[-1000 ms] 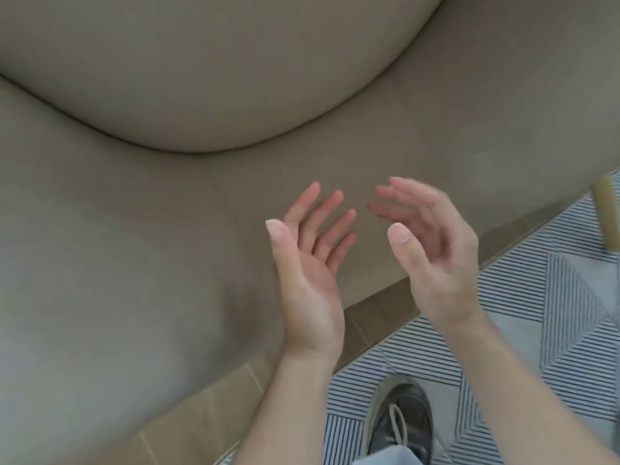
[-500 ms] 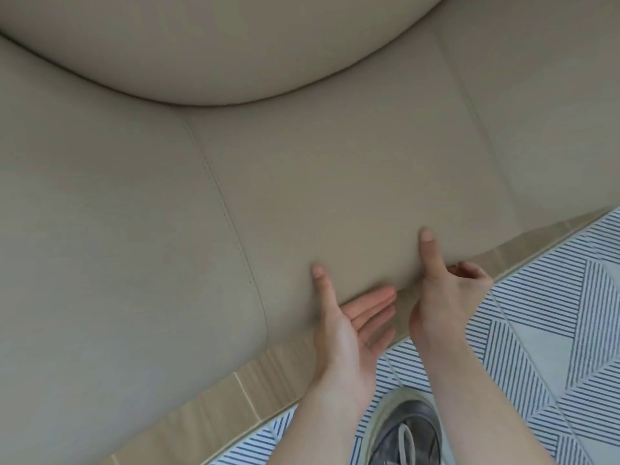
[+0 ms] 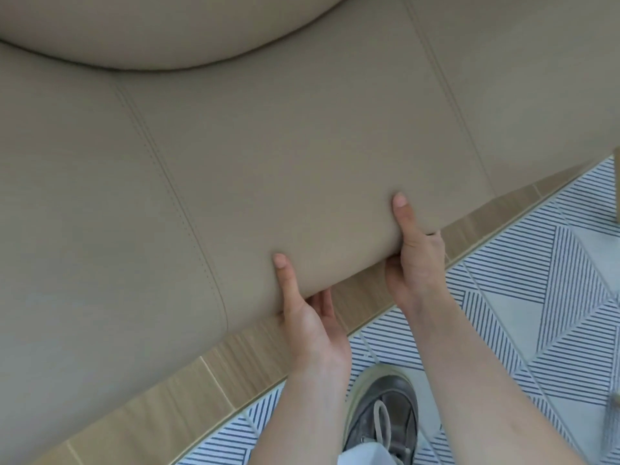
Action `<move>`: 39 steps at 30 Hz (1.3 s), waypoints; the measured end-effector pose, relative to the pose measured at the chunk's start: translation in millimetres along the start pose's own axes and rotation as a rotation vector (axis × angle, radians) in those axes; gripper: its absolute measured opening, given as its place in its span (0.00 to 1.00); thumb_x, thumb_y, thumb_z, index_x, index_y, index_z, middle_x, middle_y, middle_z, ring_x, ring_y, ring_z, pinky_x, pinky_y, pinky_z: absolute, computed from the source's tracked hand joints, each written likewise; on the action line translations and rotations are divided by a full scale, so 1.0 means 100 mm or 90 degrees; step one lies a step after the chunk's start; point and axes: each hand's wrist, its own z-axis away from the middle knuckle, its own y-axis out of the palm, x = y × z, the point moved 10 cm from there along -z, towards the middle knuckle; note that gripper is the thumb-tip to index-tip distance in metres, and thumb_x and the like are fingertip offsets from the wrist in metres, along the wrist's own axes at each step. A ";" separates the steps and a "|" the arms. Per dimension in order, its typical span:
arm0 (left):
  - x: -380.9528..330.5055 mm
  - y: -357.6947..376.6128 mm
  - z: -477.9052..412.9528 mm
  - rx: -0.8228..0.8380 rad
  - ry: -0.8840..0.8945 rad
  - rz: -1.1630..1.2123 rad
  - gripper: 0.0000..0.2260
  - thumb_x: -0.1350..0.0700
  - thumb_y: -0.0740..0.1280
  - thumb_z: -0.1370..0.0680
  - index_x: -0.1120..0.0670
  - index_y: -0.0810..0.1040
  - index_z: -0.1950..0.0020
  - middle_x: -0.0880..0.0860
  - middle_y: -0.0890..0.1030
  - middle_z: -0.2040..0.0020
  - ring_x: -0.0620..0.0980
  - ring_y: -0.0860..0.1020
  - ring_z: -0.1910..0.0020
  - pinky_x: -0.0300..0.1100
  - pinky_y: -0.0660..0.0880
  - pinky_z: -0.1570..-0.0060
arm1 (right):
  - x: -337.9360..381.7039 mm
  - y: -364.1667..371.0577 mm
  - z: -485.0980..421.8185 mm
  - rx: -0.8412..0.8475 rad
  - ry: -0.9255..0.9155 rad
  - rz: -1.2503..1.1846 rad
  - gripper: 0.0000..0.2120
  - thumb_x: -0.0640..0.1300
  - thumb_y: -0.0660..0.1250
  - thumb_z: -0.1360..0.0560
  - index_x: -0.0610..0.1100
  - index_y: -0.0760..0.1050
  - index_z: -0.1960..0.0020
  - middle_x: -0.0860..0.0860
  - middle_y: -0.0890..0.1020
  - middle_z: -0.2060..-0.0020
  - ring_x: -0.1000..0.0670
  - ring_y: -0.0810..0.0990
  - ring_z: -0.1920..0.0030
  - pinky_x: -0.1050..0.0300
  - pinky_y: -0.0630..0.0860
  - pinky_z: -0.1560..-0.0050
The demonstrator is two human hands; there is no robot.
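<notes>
Beige cushion (image 3: 302,156) on the sofa seat, left grip (image 3: 308,327) clasping its front edge, thumb on top, fingers underneath, right grip (image 3: 419,260) near it clasping the same edge likewise, wood base (image 3: 218,374) below, striped floor (image 3: 553,297), shoe (image 3: 385,417) between the forearms.

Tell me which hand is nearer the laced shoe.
Left. The left hand holds the front edge of the seat cushion just up and left of the shoe; the right hand holds the same edge farther along, higher in the picture and farther from the shoe.
</notes>
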 end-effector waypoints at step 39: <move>-4.03 1.98 4.07 -0.060 0.272 0.017 0.23 0.55 0.83 0.29 0.52 0.81 0.37 0.46 0.88 0.44 0.50 0.88 0.45 0.57 0.84 0.41 | 3.96 3.38 2.88 -0.066 -0.052 0.052 0.18 0.39 0.81 0.29 0.36 0.83 0.40 0.49 0.89 0.46 0.48 0.89 0.45 0.45 0.85 0.41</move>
